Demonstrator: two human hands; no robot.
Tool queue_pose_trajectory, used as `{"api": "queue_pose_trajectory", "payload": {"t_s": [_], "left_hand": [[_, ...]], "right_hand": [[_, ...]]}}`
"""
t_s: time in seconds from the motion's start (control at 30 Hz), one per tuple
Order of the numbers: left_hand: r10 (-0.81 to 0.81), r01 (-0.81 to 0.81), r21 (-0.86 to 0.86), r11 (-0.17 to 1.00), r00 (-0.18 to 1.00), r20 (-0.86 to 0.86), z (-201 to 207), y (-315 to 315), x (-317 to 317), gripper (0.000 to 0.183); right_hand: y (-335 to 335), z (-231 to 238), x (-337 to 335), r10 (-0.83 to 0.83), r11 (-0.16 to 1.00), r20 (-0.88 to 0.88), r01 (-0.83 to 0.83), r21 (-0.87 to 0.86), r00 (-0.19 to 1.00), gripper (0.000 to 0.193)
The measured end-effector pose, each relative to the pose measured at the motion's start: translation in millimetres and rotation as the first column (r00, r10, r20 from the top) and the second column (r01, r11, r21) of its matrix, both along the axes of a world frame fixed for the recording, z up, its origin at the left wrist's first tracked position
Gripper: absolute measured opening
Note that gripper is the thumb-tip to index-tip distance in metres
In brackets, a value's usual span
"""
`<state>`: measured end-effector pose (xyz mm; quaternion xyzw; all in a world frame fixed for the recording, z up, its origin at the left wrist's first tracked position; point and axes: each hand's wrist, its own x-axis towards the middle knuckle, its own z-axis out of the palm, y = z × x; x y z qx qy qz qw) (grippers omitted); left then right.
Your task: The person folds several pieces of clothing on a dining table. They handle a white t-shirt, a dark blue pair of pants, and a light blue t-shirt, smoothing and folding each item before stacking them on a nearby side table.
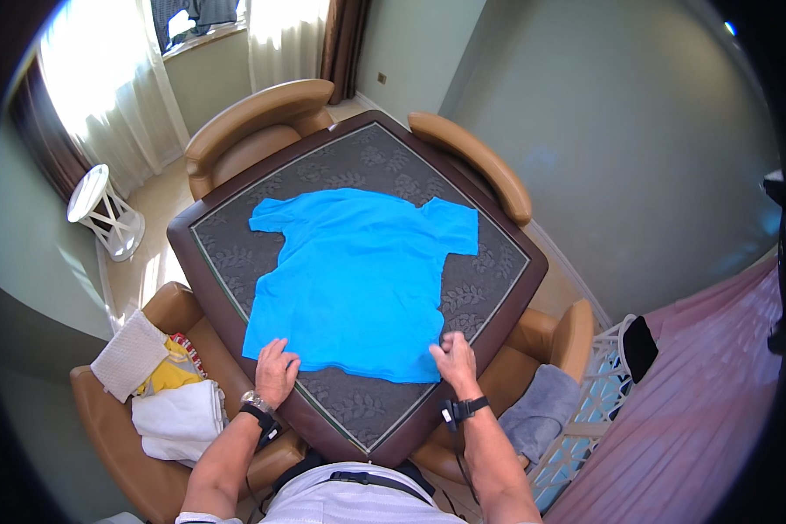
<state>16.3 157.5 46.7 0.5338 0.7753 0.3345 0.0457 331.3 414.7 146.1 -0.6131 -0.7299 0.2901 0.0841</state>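
Note:
A bright blue T-shirt (354, 279) is spread out on the table, its neck end away from me and its hem toward me. Both sleeves stick out at the far end, and a few soft wrinkles run across the cloth. At the hem's left corner, the fingers of my left hand (276, 374) are bent together on the fabric. My right hand (455, 360) pinches the hem's right corner between thumb and fingers. The fingertips of both hands are partly hidden.
The square table (358, 406) has a dark leaf-patterned top and a brown padded rim. Tan chairs surround it. Folded white towels (179, 421) and a yellow cloth lie on the left chair; a grey towel (540, 406) lies on the right one. A white stool (105, 214) stands by the curtains.

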Motion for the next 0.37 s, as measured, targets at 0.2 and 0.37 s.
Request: {"api": "queue_pose_trajectory", "payload": {"t_s": [0.2,0.37], "left_hand": [[0.416,-0.414,0.047,0.909,0.899,-0.132,16.8,-1.7,-43.7,0.042],[0.503,-0.477,-0.307,0.823,0.864,0.006,16.4,-2.2,-71.6,0.056]], "right_hand": [[-24.1,-65.1,31.0,-0.014,0.999,0.209,0.021,-0.032,0.978,0.070],[-26.1,-59.3,20.2,-0.104,0.988,0.181,0.122,-0.093,0.978,0.069]]}}
